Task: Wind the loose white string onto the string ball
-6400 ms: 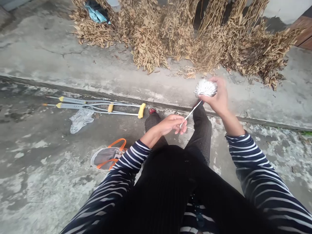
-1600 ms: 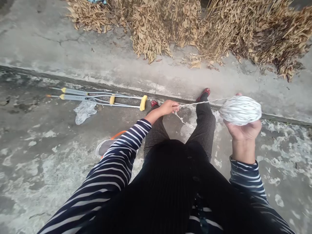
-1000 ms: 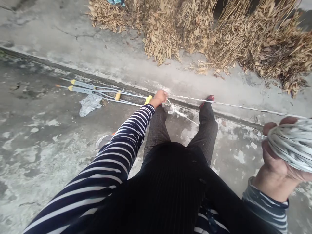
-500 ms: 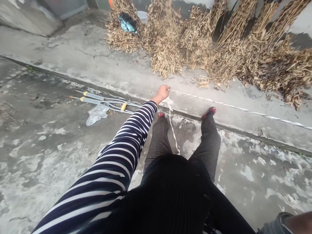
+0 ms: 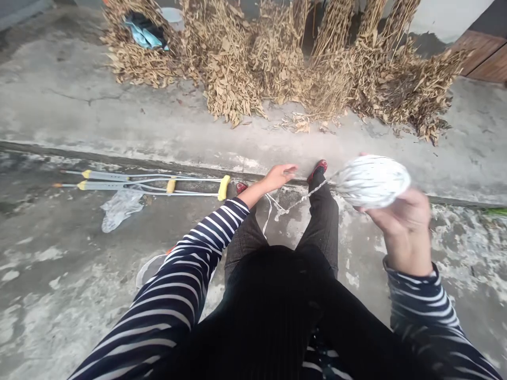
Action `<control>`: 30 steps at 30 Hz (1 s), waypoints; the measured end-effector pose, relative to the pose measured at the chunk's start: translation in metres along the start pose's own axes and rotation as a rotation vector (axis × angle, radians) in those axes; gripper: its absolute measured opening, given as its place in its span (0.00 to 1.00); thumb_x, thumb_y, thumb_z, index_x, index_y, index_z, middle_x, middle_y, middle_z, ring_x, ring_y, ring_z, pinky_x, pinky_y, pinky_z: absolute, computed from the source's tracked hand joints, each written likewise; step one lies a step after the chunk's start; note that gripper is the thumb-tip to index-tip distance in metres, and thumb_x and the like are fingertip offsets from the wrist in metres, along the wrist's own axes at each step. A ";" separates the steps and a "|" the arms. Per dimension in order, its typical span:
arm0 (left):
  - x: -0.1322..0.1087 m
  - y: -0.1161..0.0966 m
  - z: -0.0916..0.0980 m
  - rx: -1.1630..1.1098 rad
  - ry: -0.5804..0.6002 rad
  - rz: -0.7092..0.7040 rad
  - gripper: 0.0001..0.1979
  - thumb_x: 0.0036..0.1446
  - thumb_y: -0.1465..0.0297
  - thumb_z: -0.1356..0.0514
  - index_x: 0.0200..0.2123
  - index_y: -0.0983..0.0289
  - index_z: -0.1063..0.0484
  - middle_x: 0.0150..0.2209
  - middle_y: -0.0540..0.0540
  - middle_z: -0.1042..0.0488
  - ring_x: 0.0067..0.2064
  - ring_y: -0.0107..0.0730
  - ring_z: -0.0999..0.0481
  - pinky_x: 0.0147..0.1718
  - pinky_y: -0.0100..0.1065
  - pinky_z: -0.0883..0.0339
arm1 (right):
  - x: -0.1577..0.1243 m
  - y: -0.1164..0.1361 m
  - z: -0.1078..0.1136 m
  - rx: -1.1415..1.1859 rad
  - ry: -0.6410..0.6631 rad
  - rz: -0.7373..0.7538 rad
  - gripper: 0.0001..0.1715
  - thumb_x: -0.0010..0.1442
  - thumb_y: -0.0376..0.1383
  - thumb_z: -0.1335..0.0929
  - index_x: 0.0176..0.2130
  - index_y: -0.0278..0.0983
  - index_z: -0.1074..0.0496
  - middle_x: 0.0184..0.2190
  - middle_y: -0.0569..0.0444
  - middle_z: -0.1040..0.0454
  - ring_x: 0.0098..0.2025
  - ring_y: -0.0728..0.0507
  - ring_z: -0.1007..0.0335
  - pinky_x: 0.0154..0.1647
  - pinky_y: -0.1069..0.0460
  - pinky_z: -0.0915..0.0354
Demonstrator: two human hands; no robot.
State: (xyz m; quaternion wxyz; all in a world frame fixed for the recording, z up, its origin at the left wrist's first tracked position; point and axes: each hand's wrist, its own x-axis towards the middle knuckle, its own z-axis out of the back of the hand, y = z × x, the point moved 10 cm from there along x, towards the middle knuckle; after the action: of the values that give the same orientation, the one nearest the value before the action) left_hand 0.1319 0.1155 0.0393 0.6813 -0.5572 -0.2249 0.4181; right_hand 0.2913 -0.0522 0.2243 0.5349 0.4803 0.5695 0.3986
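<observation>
My right hand (image 5: 404, 214) grips a ball of white rope (image 5: 372, 181), its fingers spread around the underside and far side of the windings. A twisted length of rope (image 5: 304, 200) sags from the ball toward my left hand (image 5: 280, 177), and a thin loose strand (image 5: 268, 219) hangs near my left leg. The fingers of my left hand are stretched out over the step edge, with nothing seen between them. The rope passes just below that hand; whether it touches the palm is hidden.
A pair of crutches (image 5: 148, 184) lies on the concrete at left, beside a crumpled clear plastic bag (image 5: 121, 208). Bundles of dried stalks (image 5: 233, 79) lean along the wall, with a blue and black cloth (image 5: 146, 31) on them. A low step edge (image 5: 190, 166) runs across.
My right hand has come into view with the rope ball. My left hand has opened from its pinch on the rope, and the taut line now hangs slack. The view has shifted right.
</observation>
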 end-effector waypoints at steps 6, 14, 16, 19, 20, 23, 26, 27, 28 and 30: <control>-0.031 -0.095 -0.045 -0.497 0.157 -0.245 0.23 0.56 0.65 0.25 0.55 0.65 0.19 0.53 0.63 0.16 0.59 0.44 0.19 0.64 0.47 0.31 | 0.048 -0.039 0.009 0.035 0.062 -0.081 0.41 0.47 0.45 0.25 0.59 0.41 0.28 0.45 0.48 0.22 0.39 0.39 0.25 0.32 0.46 0.25; -0.044 -0.087 -0.018 -0.316 -0.057 -0.250 0.07 0.65 0.71 0.37 0.36 0.68 0.19 0.29 0.52 0.19 0.34 0.28 0.21 0.44 0.31 0.28 | 0.051 -0.078 0.026 0.055 0.128 -0.206 0.35 0.47 0.49 0.25 0.52 0.38 0.26 0.34 0.50 0.22 0.26 0.44 0.29 0.19 0.53 0.36; -0.048 -0.091 0.005 -0.226 -0.158 -0.263 0.07 0.63 0.74 0.39 0.35 0.67 0.20 0.29 0.51 0.19 0.35 0.28 0.21 0.44 0.30 0.29 | 0.045 -0.097 0.024 0.056 0.175 -0.286 0.32 0.45 0.48 0.25 0.47 0.36 0.25 0.26 0.53 0.26 0.19 0.47 0.35 0.14 0.54 0.40; -0.053 -0.104 0.033 -0.109 -0.272 -0.282 0.07 0.62 0.75 0.40 0.35 0.67 0.20 0.34 0.53 0.17 0.41 0.30 0.20 0.49 0.30 0.30 | 0.038 -0.115 0.012 -0.058 0.294 -0.357 0.34 0.45 0.47 0.25 0.49 0.33 0.24 0.25 0.54 0.26 0.18 0.49 0.38 0.12 0.54 0.40; -0.054 -0.109 0.037 -0.072 -0.285 -0.287 0.06 0.62 0.75 0.39 0.35 0.67 0.21 0.35 0.53 0.17 0.42 0.31 0.19 0.51 0.30 0.31 | 0.036 -0.119 0.009 -0.113 0.319 -0.372 0.36 0.46 0.47 0.25 0.51 0.33 0.24 0.28 0.53 0.25 0.19 0.50 0.37 0.12 0.54 0.40; -0.058 -0.118 0.042 -0.020 -0.298 -0.305 0.06 0.62 0.74 0.39 0.34 0.66 0.21 0.35 0.53 0.18 0.44 0.32 0.19 0.52 0.31 0.31 | 0.040 -0.118 0.012 -0.328 0.296 -0.372 0.35 0.45 0.44 0.25 0.52 0.34 0.24 0.33 0.53 0.25 0.24 0.50 0.34 0.14 0.56 0.38; -0.072 -0.116 0.043 -0.043 -0.282 -0.312 0.08 0.63 0.74 0.41 0.34 0.66 0.22 0.33 0.53 0.19 0.40 0.31 0.19 0.50 0.31 0.30 | 0.056 -0.101 0.039 -0.539 0.092 -0.247 0.34 0.43 0.43 0.25 0.49 0.35 0.24 0.35 0.53 0.26 0.28 0.49 0.32 0.17 0.57 0.36; -0.079 -0.113 0.042 -0.050 -0.261 -0.301 0.09 0.63 0.73 0.41 0.33 0.66 0.22 0.32 0.52 0.19 0.39 0.30 0.19 0.48 0.31 0.29 | 0.061 -0.093 0.052 -0.574 -0.015 -0.188 0.34 0.42 0.43 0.25 0.49 0.36 0.25 0.35 0.53 0.27 0.29 0.48 0.33 0.18 0.57 0.35; -0.088 -0.108 0.039 -0.052 -0.230 -0.285 0.09 0.63 0.71 0.41 0.32 0.66 0.22 0.32 0.52 0.19 0.38 0.30 0.19 0.46 0.30 0.29 | 0.064 -0.084 0.066 -0.582 -0.139 -0.124 0.36 0.40 0.43 0.25 0.49 0.36 0.26 0.34 0.54 0.28 0.29 0.48 0.33 0.18 0.56 0.35; -0.107 -0.092 0.027 -0.038 -0.131 -0.242 0.11 0.63 0.69 0.41 0.30 0.65 0.23 0.31 0.52 0.19 0.36 0.30 0.19 0.44 0.30 0.29 | 0.064 -0.069 0.093 -0.508 -0.402 0.021 0.38 0.37 0.43 0.26 0.49 0.37 0.29 0.33 0.54 0.29 0.29 0.48 0.35 0.19 0.56 0.35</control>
State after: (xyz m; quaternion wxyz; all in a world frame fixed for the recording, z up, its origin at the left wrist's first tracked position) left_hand 0.0819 0.0408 0.1509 0.6999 -0.5102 -0.3425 0.3640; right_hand 0.3779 -0.0105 0.1332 0.7353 0.4066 0.3298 0.4304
